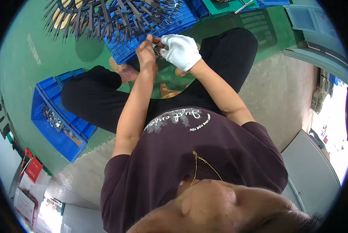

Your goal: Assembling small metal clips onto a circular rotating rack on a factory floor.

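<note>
Head view is all I have, looking down past a dark maroon shirt at two hands raised in front of the knees. I see the bare left hand with fingers curled, its fingertips pinching a small dark metal piece from the left. The right hand, in a white fabric glove, closes on the same piece from the right, so both hands grasp it between them. That piece sits just in front of the near edge of a blue plastic slatted crate, above the lap. It is mostly hidden by the fingers; I cannot tell its long axis or which way it points.

On the crate lies a heap of long dark metal tools, their ends fanning out in all directions. To my left, on the green floor, I see a second blue plastic bin holding small grey metal parts.
</note>
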`<state>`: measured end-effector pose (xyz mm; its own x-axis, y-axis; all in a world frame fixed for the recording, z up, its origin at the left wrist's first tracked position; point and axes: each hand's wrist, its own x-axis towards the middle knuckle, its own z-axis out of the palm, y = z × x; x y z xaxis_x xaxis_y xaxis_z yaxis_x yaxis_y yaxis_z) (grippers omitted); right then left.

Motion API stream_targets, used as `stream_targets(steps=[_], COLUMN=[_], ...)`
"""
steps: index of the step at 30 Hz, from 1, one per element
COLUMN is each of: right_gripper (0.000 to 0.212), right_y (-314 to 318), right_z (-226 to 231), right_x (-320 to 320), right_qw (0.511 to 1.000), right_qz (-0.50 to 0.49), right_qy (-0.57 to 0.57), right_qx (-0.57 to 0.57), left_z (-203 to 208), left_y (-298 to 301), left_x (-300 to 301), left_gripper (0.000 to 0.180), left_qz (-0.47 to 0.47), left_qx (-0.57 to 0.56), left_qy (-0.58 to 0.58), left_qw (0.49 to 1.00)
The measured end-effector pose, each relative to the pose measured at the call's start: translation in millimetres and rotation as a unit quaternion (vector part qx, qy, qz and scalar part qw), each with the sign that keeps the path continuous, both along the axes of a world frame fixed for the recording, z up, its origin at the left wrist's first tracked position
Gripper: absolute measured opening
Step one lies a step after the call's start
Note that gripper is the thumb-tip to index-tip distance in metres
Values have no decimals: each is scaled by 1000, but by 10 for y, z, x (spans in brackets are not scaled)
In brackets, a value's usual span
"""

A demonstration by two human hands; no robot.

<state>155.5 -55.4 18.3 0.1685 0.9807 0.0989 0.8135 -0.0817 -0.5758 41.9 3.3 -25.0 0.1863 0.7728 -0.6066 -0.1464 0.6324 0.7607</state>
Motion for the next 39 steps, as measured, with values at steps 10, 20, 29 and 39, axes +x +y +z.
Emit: stream_targets(steps=[10, 20, 29, 39], right_gripper=[16, 19, 18, 17], right_y=[14, -131, -117, -21], right_z=[92, -335, -291, -220], right_x=[4, 72, -73, -31], right_qw=[993, 938, 818, 995], right_qz=[-47, -59, -133, -72], right_qy=[103, 313, 543, 55], right_qx=[-36, -137, -140, 45], left_z=[-199, -445, -111, 5], left_y=[94, 124, 97, 96], left_x=[-54, -235, -211, -381], left_gripper=[29, 23, 22, 19], left_qz=[62, 131, 135, -40], left_qx=[-67, -206, -146, -62], left_qy=[-106, -396, -360, -38], left_qw=[990, 885, 911, 997])
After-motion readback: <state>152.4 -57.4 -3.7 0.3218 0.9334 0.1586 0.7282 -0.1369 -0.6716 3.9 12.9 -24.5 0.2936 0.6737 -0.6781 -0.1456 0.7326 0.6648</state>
